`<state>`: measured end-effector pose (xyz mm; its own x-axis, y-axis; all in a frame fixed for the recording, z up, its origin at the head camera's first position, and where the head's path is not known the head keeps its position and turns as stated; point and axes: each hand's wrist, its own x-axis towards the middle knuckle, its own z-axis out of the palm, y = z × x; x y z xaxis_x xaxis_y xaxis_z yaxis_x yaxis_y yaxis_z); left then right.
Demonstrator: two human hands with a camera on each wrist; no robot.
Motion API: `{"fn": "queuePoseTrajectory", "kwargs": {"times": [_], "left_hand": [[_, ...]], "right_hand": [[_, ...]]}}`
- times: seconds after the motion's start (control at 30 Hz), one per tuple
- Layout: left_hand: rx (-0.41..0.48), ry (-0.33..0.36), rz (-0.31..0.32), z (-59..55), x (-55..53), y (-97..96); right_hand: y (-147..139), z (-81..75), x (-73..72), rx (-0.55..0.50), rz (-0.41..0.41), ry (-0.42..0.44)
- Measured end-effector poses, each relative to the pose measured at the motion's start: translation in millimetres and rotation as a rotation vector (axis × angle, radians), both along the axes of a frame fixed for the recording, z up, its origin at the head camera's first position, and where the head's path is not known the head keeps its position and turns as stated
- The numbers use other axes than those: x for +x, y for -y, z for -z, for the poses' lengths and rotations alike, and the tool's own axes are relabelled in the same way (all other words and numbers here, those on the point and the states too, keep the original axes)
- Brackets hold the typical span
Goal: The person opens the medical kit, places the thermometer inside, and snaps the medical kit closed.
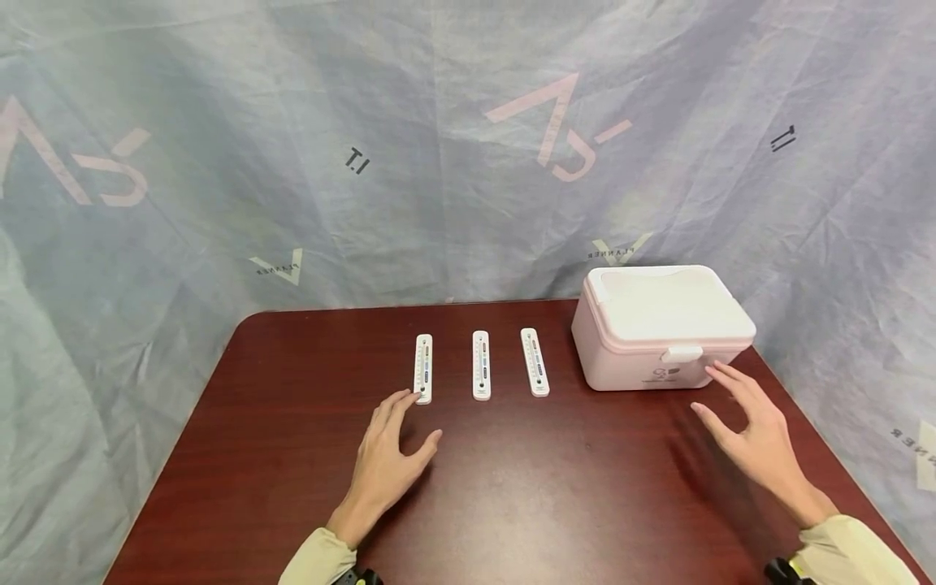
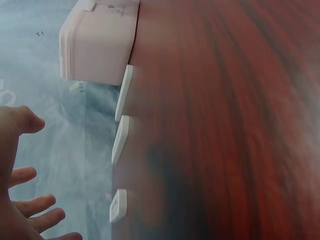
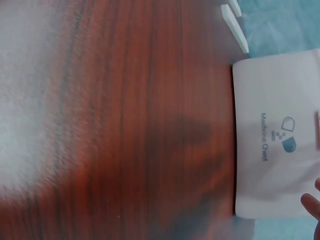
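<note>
Three white thermometers lie spaced out toward the back of the table: a left one (image 1: 423, 366), a middle one (image 1: 480, 366) and a right one (image 1: 535, 362). Fingertips of my left hand (image 1: 383, 455) overlap the lower end of the left thermometer in the head view; the thumb is spread apart and the hand holds nothing. At the back right stands a pale pink medicine chest (image 1: 643, 366), its white lid (image 1: 665, 305) closed. My right hand (image 1: 756, 435) is in front of the chest's right side, fingers extended and nothing held. "Medicine Chest" lettering (image 3: 264, 136) shows in the right wrist view.
The dark red wood table (image 1: 570, 487) has a rounded back left corner. Behind it and at both sides hangs a grey printed cloth (image 1: 439, 203). A white latch (image 1: 682, 354) sits on the chest's front edge.
</note>
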<state>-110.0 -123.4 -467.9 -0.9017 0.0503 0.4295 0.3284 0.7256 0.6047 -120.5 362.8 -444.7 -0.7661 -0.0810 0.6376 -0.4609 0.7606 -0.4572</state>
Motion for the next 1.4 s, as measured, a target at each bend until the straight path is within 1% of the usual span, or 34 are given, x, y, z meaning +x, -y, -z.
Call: {"fn": "queuePoseTrajectory", "kwargs": {"times": [0.13, 0.3, 0.47, 0.6, 0.73, 0.9, 1.1, 1.4], "left_hand": [[0.027, 0.004, 0.045, -0.6, -2.1, -8.9], [0.049, 0.018, 0.088, -2.6, -2.7, -18.6], [0.053, -0.003, 0.126, -2.7, -3.9, -28.8], [0.06, -0.019, 0.153, -3.9, -6.9, -37.2], [0.079, -0.002, 0.185, -6.1, -10.1, -45.4], [0.125, 0.014, 0.238, -8.8, -13.6, -56.1], [0.205, 0.018, 0.316, -11.4, -18.5, -68.4], [0.256, 0.053, 0.362, -18.0, -25.6, -86.6]], "right_hand": [[-4.2, -3.2, -1.4, -0.005, 0.022, 0.003], [-8.3, -7.7, -3.3, -0.004, 0.028, -0.004], [-14.3, -14.1, -6.3, -0.008, 0.043, 0.002], [-19.8, -18.2, -9.1, -0.017, 0.059, 0.01], [-24.3, -20.7, -11.8, -0.007, 0.07, -0.004], [-27.4, -24.1, -14.7, 0.0, 0.072, -0.024], [-29.3, -29.6, -16.6, 0.007, 0.069, -0.015], [-36.1, -37.7, -23.2, 0.03, 0.072, -0.007]]}}
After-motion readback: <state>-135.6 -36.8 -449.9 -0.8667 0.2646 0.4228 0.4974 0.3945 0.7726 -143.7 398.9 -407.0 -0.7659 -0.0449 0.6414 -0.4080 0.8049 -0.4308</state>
